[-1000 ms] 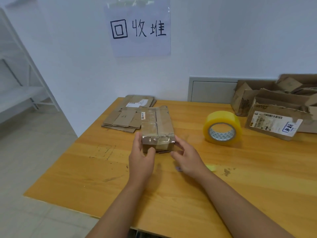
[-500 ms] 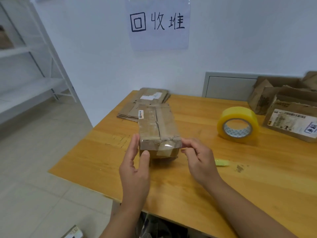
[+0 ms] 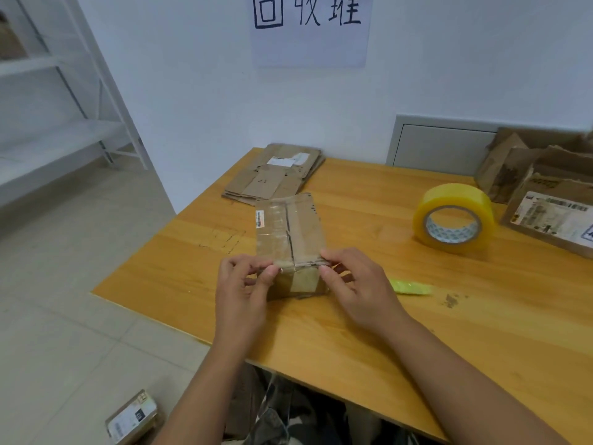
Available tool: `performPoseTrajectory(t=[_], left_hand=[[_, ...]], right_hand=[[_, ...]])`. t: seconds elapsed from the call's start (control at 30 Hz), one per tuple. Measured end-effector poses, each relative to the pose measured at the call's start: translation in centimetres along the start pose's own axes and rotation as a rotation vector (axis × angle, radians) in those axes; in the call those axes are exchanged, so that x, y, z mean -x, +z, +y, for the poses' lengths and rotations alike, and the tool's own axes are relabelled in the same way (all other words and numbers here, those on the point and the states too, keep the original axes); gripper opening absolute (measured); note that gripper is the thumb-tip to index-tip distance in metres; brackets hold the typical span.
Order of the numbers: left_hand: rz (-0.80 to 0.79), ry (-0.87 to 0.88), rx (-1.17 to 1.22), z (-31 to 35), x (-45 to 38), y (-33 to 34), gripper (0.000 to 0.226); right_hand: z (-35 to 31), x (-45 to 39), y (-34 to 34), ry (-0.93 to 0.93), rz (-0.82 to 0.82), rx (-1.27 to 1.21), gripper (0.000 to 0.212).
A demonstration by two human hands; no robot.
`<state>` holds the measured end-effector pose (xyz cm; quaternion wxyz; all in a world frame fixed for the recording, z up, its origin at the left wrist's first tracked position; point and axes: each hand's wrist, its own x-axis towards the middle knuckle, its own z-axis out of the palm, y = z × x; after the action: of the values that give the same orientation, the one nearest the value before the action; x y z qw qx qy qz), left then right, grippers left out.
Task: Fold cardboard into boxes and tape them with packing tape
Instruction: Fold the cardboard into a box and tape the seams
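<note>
A wooden table [image 3: 369, 332] bears a taped brown cardboard box [image 3: 290, 232], flattened cardboard [image 3: 272, 178] far left, and a yellow tape roll [image 3: 454, 218] right.

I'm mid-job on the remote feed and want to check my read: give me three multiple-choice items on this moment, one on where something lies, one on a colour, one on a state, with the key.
1. Where does the tape roll stand relative to the small box?
A. To its right on the table
B. On top of it
C. On the floor

2. What colour is the tape roll?
A. Blue
B. Yellow
C. Black

3. What are the hands doing?
A. Both rest flat on the table
B. One lifts the tape roll
C. The left hand and right hand both pinch the box's near end

Key: 1 A, the roll stands on the wood apart from the box, on its right. 2 B, its band is translucent yellow. 3 C, fingers of both hands curl onto the near top edge.
</note>
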<state>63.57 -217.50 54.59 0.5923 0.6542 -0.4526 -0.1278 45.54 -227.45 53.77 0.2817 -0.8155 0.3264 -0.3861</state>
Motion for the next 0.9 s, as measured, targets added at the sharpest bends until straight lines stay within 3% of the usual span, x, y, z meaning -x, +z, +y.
performPoseTrajectory(t=[0.13,0.27,0.47,0.67,0.9], left_hand=[[-0.078,-0.012,-0.015,-0.2,-0.1,-0.3,0.017],[-0.054,-0.038,-0.010,0.2,-0.3,0.0,0.027],[-0.039,0.051,-0.094,-0.4,-0.5,0.3,0.028],[-0.051,0.124,-0.222,-0.9,-0.4,0.5,0.047],[-0.079,0.155,-0.329,-0.9,-0.7,0.0,0.038]], right_hand=[[-0.6,-0.8,0.3,0.002,0.057,-0.012,0.041],[-1.0,-1.7,1.2,-0.054,0.099,0.031,0.042],[-0.3,-1.6,1.0,-0.151,0.057,0.177,0.049],[0.0,-1.5,1.2,-0.245,0.093,0.267,0.042],[0.2,-1.4,1.2,-0.283,0.093,0.315,0.039]])
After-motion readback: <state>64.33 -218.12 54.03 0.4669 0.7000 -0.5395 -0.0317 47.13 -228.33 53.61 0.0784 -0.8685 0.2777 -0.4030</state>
